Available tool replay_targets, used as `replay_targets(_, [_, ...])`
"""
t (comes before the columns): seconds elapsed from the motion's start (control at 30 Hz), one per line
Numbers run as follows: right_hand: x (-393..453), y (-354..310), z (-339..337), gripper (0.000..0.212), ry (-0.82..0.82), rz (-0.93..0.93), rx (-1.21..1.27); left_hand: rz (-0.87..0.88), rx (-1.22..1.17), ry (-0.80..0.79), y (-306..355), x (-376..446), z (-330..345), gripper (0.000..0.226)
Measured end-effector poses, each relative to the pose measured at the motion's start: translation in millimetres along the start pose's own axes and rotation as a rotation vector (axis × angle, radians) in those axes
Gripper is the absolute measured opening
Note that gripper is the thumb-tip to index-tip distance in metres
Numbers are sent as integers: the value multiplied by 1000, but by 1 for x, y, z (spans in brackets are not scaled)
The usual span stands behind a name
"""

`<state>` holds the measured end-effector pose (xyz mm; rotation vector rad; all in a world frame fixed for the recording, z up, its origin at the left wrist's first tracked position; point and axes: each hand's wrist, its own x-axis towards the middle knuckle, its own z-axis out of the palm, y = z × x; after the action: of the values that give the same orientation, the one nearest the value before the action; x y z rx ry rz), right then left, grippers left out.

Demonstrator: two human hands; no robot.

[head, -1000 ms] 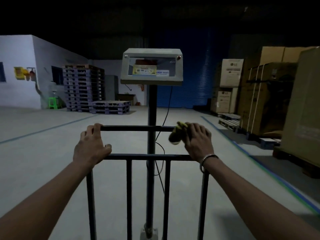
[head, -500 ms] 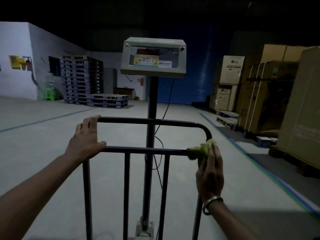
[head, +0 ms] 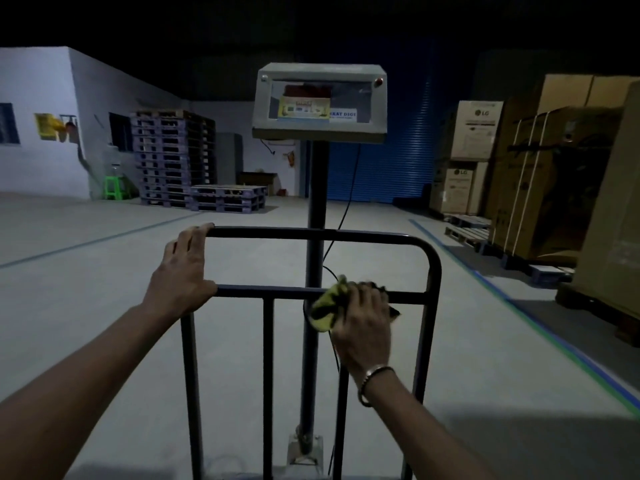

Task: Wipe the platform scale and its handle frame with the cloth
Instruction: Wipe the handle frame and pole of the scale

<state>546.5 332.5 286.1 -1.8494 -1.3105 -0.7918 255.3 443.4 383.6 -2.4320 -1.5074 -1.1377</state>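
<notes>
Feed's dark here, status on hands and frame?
Left hand gripping frame corner. Right hand pressing cloth on lower crossbar, beside the pole. Nothing blocking.

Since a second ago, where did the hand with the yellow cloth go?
The right hand took the cloth from the top bar, round the frame's right corner, onto the lower crossbar, then slid left toward the pole. The left hand stayed gripping the handle frame's left corner.
</notes>
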Motion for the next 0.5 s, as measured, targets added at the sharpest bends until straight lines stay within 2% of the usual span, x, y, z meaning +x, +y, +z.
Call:
replay_targets(0.07, [0,-14,1,55,-74,-163,32,-7,-5,12,-1,0,1,105])
replay_targets(0.13, [6,0,-7,59,-126,-321,-32,-4,-16,23,-1,-1,2,103])
replay_targets(0.2, [11,32,-16,57,-153,-398,-107,-1,-17,33,-1,-1,3,101])
replay_targets(0.33, [7,70,-27,23,-25,-199,-186,-13,-61,9,-1,3,2,100])
replay_targets(0.43, [9,33,-19,24,25,49,-205,-30,-84,-31,0,4,2,101])
replay_targets(0.5, [10,-8,-10,31,-19,74,-168,-28,-71,-41,-2,3,-1,102])
